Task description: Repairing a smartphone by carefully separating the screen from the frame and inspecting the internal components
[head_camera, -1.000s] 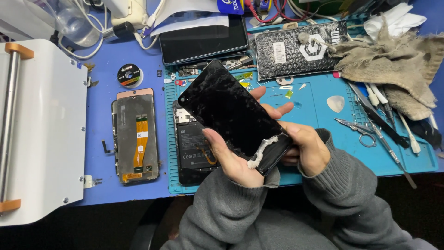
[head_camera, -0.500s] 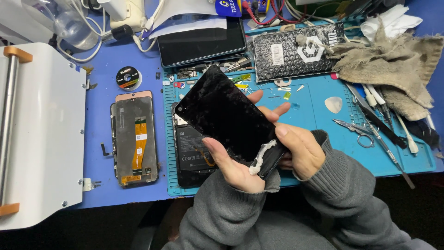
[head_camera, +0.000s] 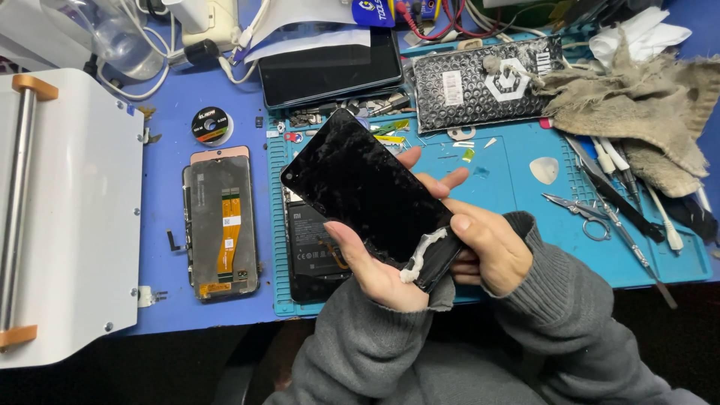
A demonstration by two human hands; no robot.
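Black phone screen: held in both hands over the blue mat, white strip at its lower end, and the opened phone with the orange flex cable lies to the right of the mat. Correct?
Not quite. The black phone screen is in both hands, left hand and right hand, white strip at its lower end, over the blue mat. But the opened phone with the orange flex cable lies to the left of the mat, as the head view shows.

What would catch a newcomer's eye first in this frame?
First, the black phone screen panel tilted up at centre, held at its lower end by the left hand and the right hand, with a white strip at that end. To its left, a loose display assembly with an orange flex cable lies on the blue bench. A white machine fills the left edge.
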